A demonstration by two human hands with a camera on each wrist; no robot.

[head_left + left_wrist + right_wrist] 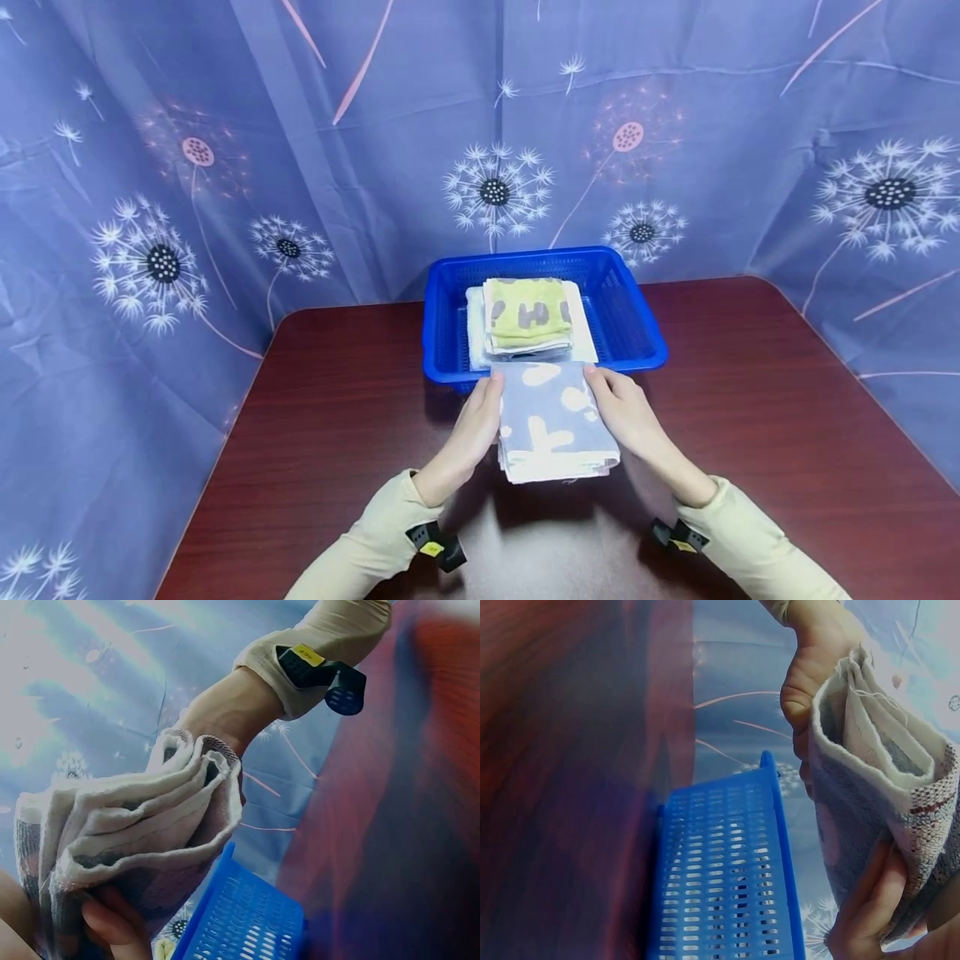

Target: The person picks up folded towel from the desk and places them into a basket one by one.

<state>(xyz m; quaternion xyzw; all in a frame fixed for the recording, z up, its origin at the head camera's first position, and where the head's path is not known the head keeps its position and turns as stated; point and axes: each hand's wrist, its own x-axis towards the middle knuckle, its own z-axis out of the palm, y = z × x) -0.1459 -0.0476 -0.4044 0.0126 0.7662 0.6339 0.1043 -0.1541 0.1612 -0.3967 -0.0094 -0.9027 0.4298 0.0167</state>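
Observation:
Both hands grip a folded blue-grey towel (pixel 551 412) with white patterns, one at each side, in front of the basket's near rim. My left hand (pixel 476 421) has its thumb along the left edge and fingers underneath. On the opposite edge, my right hand (pixel 626 412) holds in the same way. The wrist views show the folded layers of the towel (pixel 142 825) raised above table height, with fingertips curled beneath. Behind it stands a blue plastic basket (pixel 637 333). Inside lie a folded yellow-green towel (pixel 528 312) with grey marks and white cloth (pixel 585 325) under it.
The basket stands near the back of a dark red-brown wooden table (pixel 337 400). Blue curtains (pixel 375 167) printed with dandelions hang behind the table and along both sides. Black devices are strapped at both wrists over pale sleeves (pixel 375 533).

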